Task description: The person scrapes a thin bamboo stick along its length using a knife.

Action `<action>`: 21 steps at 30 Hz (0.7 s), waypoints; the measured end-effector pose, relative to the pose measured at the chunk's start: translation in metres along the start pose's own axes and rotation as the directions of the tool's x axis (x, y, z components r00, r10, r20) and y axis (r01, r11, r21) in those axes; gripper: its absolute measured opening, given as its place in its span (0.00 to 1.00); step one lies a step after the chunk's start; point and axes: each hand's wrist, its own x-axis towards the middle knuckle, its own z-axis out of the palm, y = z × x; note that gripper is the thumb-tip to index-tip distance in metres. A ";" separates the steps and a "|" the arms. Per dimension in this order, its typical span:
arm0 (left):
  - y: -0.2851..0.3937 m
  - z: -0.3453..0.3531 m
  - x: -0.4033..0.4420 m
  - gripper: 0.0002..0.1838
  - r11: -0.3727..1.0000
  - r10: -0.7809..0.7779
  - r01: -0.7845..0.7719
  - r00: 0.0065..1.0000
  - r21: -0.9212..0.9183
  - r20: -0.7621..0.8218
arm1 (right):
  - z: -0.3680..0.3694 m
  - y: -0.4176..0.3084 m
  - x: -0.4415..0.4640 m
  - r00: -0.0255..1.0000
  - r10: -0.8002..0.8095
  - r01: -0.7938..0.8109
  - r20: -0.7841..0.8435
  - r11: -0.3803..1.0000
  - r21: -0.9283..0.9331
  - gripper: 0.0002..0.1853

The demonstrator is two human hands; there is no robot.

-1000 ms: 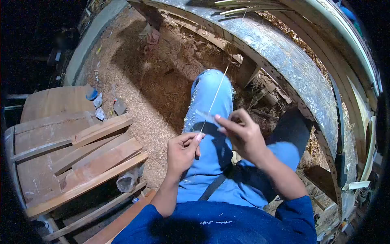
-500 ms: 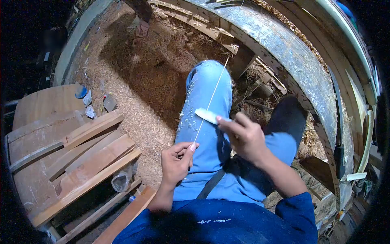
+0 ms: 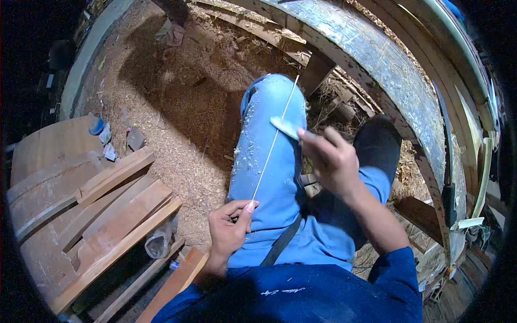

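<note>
My left hand (image 3: 229, 225) pinches the lower end of a thin pale stick (image 3: 264, 172) between thumb and fingers. The stick slants up and away over the blue-trousered thigh (image 3: 247, 156), its far end near the knee. In my right hand (image 3: 333, 161), slightly blurred, is a knife (image 3: 284, 127) with a broad, pale, round-tipped blade. The blade lies across the upper part of the stick; its handle is mostly hidden by my fingers. Small curled shavings (image 3: 243, 148) cling to the trouser leg.
Wooden boards (image 3: 121, 226) are stacked at the left, with a clear plastic cup (image 3: 158, 245) beside them. A blue lid-like object (image 3: 96, 126) lies farther back. Shavings cover the ground (image 3: 177, 177). A long curved, worn surface (image 3: 377, 64) arcs along the right.
My right hand and the knife have moved up along the stick, toward its far end. The view has shifted slightly; my left hand still pinches the lower end.
</note>
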 end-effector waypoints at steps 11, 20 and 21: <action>-0.004 -0.016 -0.025 0.08 0.993 -0.116 0.116 0.993 -0.003 0.027 | 0.004 0.006 0.005 0.995 -0.101 0.101 0.004 0.991 -0.082 0.28; -0.011 -0.029 -0.036 0.08 0.995 -0.102 0.102 0.995 -0.002 0.021 | 0.003 0.005 0.008 0.993 -0.100 0.103 0.059 0.994 -0.035 0.33; -0.008 -0.029 -0.036 0.08 0.995 -0.099 0.099 0.995 0.001 0.026 | 0.002 -0.004 -0.001 0.970 -0.184 0.198 0.162 0.977 -0.078 0.33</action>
